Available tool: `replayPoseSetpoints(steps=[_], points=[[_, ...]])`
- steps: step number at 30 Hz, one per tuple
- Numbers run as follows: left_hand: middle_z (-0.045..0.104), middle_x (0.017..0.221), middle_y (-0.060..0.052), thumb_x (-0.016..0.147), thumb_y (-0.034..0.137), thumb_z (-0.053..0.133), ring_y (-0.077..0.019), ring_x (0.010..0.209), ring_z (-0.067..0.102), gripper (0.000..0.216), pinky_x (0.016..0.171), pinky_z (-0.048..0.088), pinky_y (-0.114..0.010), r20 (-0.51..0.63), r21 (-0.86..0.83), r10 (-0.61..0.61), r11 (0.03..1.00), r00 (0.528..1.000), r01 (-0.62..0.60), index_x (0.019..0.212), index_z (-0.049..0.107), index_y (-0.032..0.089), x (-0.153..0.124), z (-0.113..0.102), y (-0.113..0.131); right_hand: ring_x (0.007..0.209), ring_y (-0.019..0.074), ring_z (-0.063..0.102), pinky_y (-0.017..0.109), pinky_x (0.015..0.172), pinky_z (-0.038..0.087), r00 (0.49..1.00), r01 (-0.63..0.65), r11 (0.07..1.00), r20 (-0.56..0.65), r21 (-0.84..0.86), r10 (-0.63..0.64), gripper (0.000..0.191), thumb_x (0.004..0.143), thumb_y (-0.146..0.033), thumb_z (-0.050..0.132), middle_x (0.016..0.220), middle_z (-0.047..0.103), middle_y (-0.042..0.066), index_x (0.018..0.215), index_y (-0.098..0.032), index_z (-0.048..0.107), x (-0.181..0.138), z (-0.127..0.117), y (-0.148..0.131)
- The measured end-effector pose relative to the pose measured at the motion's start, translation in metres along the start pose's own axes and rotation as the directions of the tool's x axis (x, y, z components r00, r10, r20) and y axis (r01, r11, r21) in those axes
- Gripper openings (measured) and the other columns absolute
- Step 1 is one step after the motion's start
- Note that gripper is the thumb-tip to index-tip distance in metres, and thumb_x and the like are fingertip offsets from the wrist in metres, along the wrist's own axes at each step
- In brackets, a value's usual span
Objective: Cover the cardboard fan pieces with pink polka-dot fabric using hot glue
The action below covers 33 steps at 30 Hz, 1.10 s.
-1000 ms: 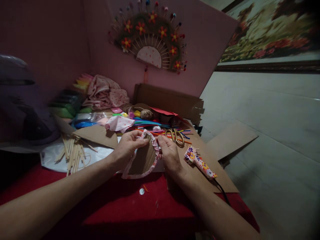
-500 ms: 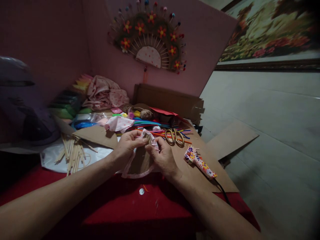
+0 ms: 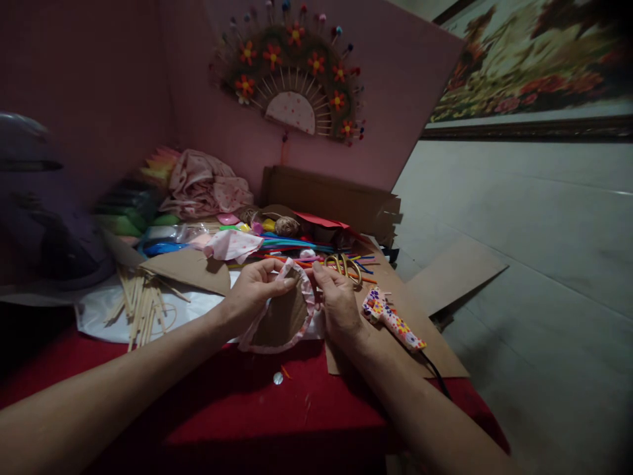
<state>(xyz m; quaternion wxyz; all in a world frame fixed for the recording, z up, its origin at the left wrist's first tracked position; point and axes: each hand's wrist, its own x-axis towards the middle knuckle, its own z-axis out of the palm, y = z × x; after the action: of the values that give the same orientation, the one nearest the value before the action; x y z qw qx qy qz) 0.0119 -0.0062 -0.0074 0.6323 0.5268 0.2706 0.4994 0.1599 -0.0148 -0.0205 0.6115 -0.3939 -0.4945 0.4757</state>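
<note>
Fabric-edged cardboard piece [image 3: 281, 318] sits left of the scissors [image 3: 345, 266]. Left hand [image 3: 254, 287] pinches its top corner; right hand [image 3: 341, 307] half-curled at its rim, grip unclear. Looks like edge-tucking; next press needs that pinch steady.

We photographed a brown cardboard piece [image 3: 283, 318] trimmed in pale pink fabric [image 3: 309, 298] near the front edge of a table [image 3: 341, 412] covered in deep red cloth [image 3: 232, 409]. Toward the right edge we saw a glue gun [image 3: 394, 321] patterned with purple, yellow and orange flowers, and gold scissors handles [image 3: 345, 265]. Near the far edge, we noted a pink cloth [image 3: 205, 185] with darker dots. Above it, we recorded yellow-centred orange flowers [image 3: 273, 57] on a brownish fan [image 3: 284, 41].
</note>
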Motion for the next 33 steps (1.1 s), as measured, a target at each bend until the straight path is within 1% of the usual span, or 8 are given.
replayPoseSetpoints(steps=[3,8,10,13,17,24,29,33], points=[[0.063,0.068,0.000,0.061,0.024,0.077,-0.0110,0.060,0.055,0.022,0.059,0.040,-0.023,0.011,0.004,-0.020,1.000,1.000,0.020,0.074,0.063,0.014,-0.0011,0.0025,0.0024,0.043,0.0097,0.046,0.024,0.043,0.037,0.996,-0.083,0.992,0.023,0.096,0.081,0.030,0.073,-0.047,0.065,0.053,0.056,-0.002,0.068,-0.017,0.067,-0.0003,0.0000,-0.0060],[0.063,0.067,0.001,0.060,0.022,0.077,-0.0100,0.059,0.054,0.022,0.058,0.039,-0.022,0.045,-0.006,-0.019,1.000,0.999,0.019,0.072,0.061,0.015,-0.0031,0.0046,0.0032,0.051,0.0099,0.049,0.024,0.052,0.042,0.981,-0.186,0.945,0.108,0.270,0.162,0.019,0.068,-0.034,0.073,0.059,0.059,-0.003,0.064,-0.018,0.062,-0.0007,0.0003,-0.0112],[0.064,0.068,0.001,0.060,0.022,0.077,-0.0107,0.060,0.055,0.022,0.059,0.040,-0.023,0.055,-0.016,-0.024,1.000,0.998,0.025,0.072,0.061,0.015,-0.0038,0.0046,0.0028,0.052,0.0096,0.049,0.023,0.053,0.042,0.970,-0.232,0.920,0.144,0.314,0.196,0.018,0.067,-0.031,0.073,0.059,0.058,-0.004,0.064,-0.018,0.061,-0.0005,0.0000,-0.0111],[0.063,0.068,0.001,0.061,0.022,0.076,-0.0102,0.060,0.055,0.021,0.059,0.040,-0.022,0.054,-0.021,-0.030,0.999,0.998,0.031,0.073,0.060,0.015,-0.0044,0.0042,0.0026,0.049,0.0085,0.046,0.022,0.050,0.039,0.963,-0.263,0.905,0.156,0.334,0.222,0.021,0.064,-0.029,0.076,0.056,0.055,-0.005,0.061,-0.018,0.058,0.0000,-0.0002,-0.0099],[0.062,0.066,0.001,0.061,0.021,0.076,-0.0096,0.058,0.054,0.022,0.057,0.039,-0.022,0.049,-0.028,-0.035,0.999,0.998,0.036,0.073,0.059,0.015,-0.0046,0.0036,0.0034,0.047,0.0076,0.043,0.021,0.048,0.036,0.974,-0.210,0.936,0.143,0.282,0.175,0.026,0.062,-0.032,0.078,0.054,0.052,-0.006,0.058,-0.018,0.056,0.0007,-0.0001,-0.0069],[0.062,0.062,0.003,0.057,0.019,0.078,-0.0086,0.053,0.054,0.024,0.054,0.040,-0.021,0.050,-0.069,-0.040,0.997,0.998,0.043,0.071,0.058,0.015,-0.0051,0.0043,0.0027,0.044,0.0061,0.037,0.021,0.045,0.030,0.994,0.013,0.995,0.110,0.098,-0.024,0.027,0.068,-0.034,0.074,0.049,0.048,-0.007,0.058,-0.017,0.056,-0.0002,-0.0025,-0.0017],[0.064,0.064,0.001,0.056,0.020,0.078,-0.0110,0.056,0.057,0.026,0.057,0.042,-0.023,0.028,-0.053,-0.042,0.998,0.999,0.043,0.071,0.058,0.014,-0.0036,0.0034,0.0000,0.042,0.0057,0.036,0.021,0.042,0.026,0.994,0.058,0.998,0.088,0.005,-0.058,0.029,0.068,-0.037,0.074,0.047,0.047,-0.007,0.058,-0.017,0.056,-0.0008,-0.0013,-0.0019],[0.064,0.064,0.001,0.055,0.020,0.078,-0.0109,0.056,0.057,0.026,0.058,0.043,-0.024,0.020,-0.041,-0.036,0.998,0.999,0.037,0.072,0.058,0.014,-0.0030,0.0026,-0.0015,0.043,0.0051,0.035,0.021,0.043,0.025,0.995,0.058,0.998,0.077,-0.011,-0.057,0.029,0.066,-0.037,0.075,0.048,0.047,-0.007,0.058,-0.017,0.056,-0.0010,-0.0005,-0.0035]])
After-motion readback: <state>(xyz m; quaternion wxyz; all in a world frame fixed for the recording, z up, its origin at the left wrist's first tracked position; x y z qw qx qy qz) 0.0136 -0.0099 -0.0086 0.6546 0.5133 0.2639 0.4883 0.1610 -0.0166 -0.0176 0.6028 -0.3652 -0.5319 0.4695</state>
